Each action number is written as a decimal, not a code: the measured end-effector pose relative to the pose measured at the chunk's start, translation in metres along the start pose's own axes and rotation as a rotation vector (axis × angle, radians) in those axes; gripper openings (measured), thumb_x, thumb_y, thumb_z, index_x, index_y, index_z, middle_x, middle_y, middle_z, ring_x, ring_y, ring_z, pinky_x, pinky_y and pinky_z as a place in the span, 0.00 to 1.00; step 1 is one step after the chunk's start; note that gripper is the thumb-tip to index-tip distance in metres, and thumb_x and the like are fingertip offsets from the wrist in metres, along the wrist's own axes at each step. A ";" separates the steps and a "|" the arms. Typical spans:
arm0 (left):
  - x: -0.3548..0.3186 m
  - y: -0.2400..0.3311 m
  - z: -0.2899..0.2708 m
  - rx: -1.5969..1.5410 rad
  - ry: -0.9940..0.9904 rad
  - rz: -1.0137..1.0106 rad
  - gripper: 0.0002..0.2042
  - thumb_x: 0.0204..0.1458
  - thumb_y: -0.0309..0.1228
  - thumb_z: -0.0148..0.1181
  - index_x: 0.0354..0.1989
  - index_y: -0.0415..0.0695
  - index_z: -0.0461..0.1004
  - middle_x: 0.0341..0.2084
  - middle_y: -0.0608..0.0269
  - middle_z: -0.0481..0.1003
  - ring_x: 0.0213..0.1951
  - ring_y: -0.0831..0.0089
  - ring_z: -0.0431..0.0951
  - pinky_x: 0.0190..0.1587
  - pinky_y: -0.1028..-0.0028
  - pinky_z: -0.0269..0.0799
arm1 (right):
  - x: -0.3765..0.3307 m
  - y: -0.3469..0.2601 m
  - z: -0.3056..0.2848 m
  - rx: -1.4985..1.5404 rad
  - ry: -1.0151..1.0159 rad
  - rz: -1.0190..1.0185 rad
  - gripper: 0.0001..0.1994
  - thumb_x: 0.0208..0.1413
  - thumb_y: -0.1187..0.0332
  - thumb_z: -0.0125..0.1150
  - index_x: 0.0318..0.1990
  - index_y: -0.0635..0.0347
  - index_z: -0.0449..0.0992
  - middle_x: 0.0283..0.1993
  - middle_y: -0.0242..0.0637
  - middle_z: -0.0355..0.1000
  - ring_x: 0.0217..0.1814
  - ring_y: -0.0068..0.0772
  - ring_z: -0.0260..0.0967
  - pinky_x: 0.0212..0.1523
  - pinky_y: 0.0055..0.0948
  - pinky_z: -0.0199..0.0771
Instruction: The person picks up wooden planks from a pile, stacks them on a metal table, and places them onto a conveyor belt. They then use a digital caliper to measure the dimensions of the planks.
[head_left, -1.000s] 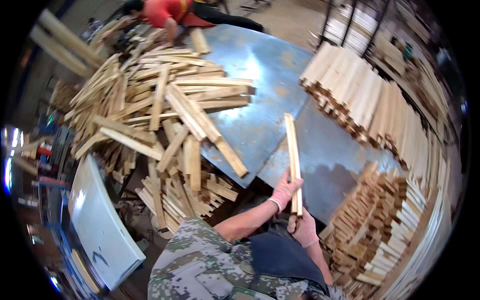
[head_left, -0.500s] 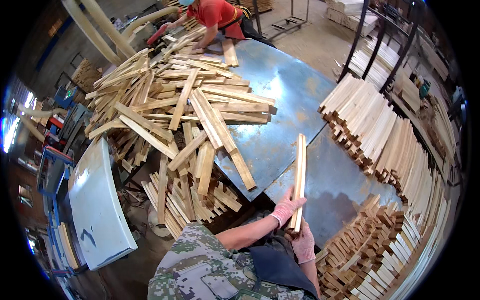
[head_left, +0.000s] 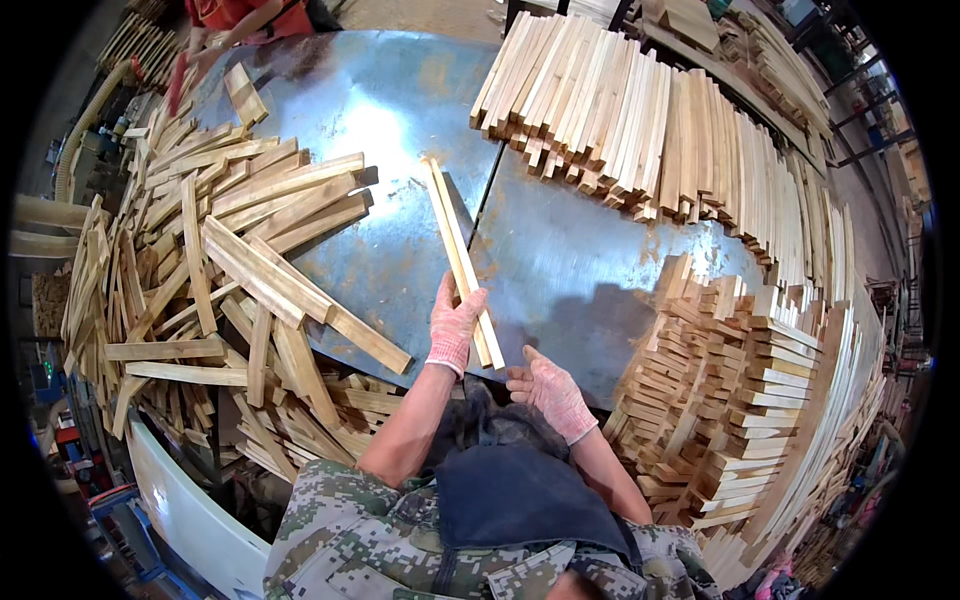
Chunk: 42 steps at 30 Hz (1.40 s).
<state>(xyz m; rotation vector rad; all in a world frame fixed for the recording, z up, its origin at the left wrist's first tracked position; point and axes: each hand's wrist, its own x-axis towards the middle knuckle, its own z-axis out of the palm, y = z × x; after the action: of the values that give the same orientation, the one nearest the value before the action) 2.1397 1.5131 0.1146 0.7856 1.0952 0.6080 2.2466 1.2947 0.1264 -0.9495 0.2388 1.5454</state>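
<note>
Pale wooden strips (head_left: 455, 245), grasped in the left hand (head_left: 457, 322), extend over the metal table (head_left: 570, 245). The right hand (head_left: 548, 397) is released, fingers partly spread, near the strips' near end. At left, a loose pile (head_left: 290, 188) lies unaligned; at right, far stack (head_left: 600, 95) and near stack (head_left: 775, 395) are already arranged.

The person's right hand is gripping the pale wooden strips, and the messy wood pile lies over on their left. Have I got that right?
One thing is off: the head view shows the left hand gripping the pale wooden strips, not the right hand. The messy wood pile does lie on the person's left.
</note>
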 end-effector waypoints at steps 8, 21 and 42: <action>0.035 0.019 0.000 0.005 -0.062 -0.042 0.44 0.61 0.32 0.72 0.81 0.42 0.52 0.61 0.56 0.74 0.56 0.69 0.78 0.58 0.69 0.76 | 0.048 -0.034 0.069 -0.342 -0.022 -0.025 0.40 0.73 0.57 0.61 0.83 0.59 0.48 0.64 0.34 0.73 0.56 0.26 0.74 0.53 0.27 0.78; 0.060 0.020 -0.005 0.031 -0.028 -0.057 0.39 0.63 0.35 0.69 0.80 0.46 0.57 0.54 0.59 0.77 0.46 0.71 0.79 0.51 0.68 0.79 | 0.062 -0.059 0.112 -0.606 0.042 -0.056 0.34 0.71 0.61 0.61 0.81 0.54 0.60 0.53 0.28 0.73 0.48 0.18 0.71 0.48 0.22 0.74; 0.080 0.022 -0.068 0.770 0.209 0.259 0.26 0.63 0.38 0.63 0.67 0.40 0.70 0.54 0.48 0.77 0.56 0.49 0.78 0.62 0.55 0.74 | 0.026 -0.060 0.109 -1.433 0.476 -0.724 0.34 0.60 0.65 0.66 0.75 0.57 0.67 0.58 0.57 0.72 0.53 0.61 0.76 0.56 0.49 0.77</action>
<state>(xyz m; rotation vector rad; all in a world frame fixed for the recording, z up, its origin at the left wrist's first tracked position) 2.1023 1.6047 0.0726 1.5736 1.4534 0.4830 2.2569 1.3973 0.2005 -2.1798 -0.9357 0.6014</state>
